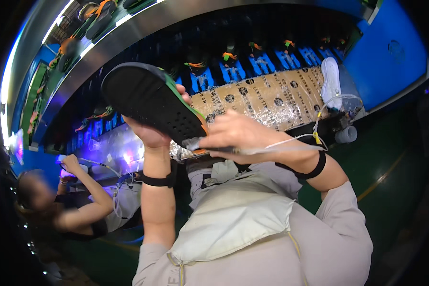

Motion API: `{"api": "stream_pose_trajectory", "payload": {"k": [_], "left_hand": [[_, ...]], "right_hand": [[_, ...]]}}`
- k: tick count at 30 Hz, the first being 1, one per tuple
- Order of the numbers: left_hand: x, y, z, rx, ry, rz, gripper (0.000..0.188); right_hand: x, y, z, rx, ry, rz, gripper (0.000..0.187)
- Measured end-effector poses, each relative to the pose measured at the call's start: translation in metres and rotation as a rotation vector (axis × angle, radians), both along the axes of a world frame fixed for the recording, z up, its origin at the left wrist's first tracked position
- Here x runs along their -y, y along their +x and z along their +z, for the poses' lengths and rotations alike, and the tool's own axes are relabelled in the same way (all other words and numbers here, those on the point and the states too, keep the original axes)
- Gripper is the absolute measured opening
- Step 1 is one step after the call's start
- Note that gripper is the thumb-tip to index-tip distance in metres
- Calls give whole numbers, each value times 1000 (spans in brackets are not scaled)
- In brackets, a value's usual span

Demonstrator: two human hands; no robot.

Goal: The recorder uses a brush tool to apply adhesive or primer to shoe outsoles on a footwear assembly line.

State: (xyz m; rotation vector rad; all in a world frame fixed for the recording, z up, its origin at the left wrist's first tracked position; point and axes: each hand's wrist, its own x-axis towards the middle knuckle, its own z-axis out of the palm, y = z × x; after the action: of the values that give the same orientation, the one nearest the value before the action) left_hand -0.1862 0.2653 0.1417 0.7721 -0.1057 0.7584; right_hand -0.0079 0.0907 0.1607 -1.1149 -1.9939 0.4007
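Beige cloth shirt (336,238) lies nearest, before the brown-papered workbench (271,100). Over the workbench's left part, the left hand (150,131) curls round a black-soled, green-and-orange shoe (148,100); the right hand (238,131), fingers closed, holds a blurred, pale-tipped tool (192,143) at the shoe's end. A white shoe (331,83) is at the workbench's right.

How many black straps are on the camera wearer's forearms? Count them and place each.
2: the left strap around the left forearm, the right strap around the right forearm. No others show there.
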Motion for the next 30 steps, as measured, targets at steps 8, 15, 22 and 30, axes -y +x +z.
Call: {"api": "stream_pose_trajectory", "payload": {"k": [8,15,22,30], "left_hand": [[-15,17,13,-214,199,-123,106],[-22,27,23,-481,325,-105,80],[-29,28,9,-500,322,-40,90],[-34,2,-28,155,-114,-19,110]], "right_hand": [[-9,0,21,134,-111,35,31],[-17,7,32,203,-144,5,32],[-10,8,27,-171,-299,233,26],[-2,-52,-32,-134,151,-225,40]]}}
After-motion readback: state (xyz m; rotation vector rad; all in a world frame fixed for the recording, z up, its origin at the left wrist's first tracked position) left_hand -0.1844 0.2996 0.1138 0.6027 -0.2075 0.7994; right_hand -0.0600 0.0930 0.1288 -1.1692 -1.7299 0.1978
